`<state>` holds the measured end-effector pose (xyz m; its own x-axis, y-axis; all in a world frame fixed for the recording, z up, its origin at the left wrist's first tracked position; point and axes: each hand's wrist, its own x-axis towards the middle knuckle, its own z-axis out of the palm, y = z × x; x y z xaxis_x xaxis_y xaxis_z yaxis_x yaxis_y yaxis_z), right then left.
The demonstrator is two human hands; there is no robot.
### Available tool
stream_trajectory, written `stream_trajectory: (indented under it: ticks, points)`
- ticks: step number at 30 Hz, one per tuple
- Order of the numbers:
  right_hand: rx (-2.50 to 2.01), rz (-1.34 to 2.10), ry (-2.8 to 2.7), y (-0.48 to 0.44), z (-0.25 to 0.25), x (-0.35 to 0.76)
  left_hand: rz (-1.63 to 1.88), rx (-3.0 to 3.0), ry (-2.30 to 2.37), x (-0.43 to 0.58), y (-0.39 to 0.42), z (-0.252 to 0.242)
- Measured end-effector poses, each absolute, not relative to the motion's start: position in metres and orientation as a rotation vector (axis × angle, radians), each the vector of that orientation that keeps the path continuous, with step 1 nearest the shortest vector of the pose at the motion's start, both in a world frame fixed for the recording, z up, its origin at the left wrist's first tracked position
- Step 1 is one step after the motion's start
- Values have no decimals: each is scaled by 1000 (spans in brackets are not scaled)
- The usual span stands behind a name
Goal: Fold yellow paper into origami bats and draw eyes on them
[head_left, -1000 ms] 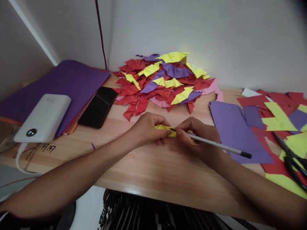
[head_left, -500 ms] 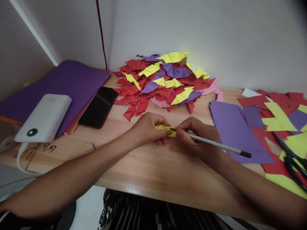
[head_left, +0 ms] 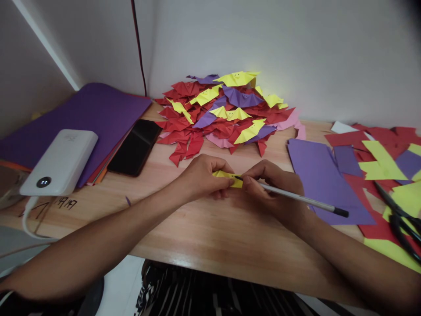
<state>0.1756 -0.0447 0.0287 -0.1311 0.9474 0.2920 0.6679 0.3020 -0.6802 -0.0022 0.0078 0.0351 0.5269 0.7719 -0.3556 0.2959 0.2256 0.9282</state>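
Between the fingers of my left hand (head_left: 210, 175) is a small folded yellow paper bat (head_left: 237, 182), pinched at its left side and partly hidden by the fingers. My right hand (head_left: 271, 180) grips a pen (head_left: 296, 196) with a pale barrel and a black end. Its dark tip touches or hovers just over the paper, where small dark marks show. Behind both hands rises a pile of folded paper bats (head_left: 213, 105) in red, yellow, purple and pink. Several of the yellow ones bear tiny drawn faces.
To the left lie a white power bank (head_left: 61, 162) with a cable, a black phone (head_left: 134, 147) and large purple sheets (head_left: 108, 103). On the right are a purple sheet (head_left: 324, 184), red and yellow cut pieces (head_left: 381, 158) and black scissors (head_left: 397, 215). A wall stands behind the table.
The pen's black end has shifted slightly to the right, and its tip has moved a little over the yellow paper. My left hand has stayed nearly still.
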Motion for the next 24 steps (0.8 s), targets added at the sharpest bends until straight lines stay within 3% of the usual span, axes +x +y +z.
stream_trajectory:
  ticks: [24]
  points:
    - [-1452, 505, -1875, -45, 26, 179, 414, 1299, 1079, 0, 8, 42]
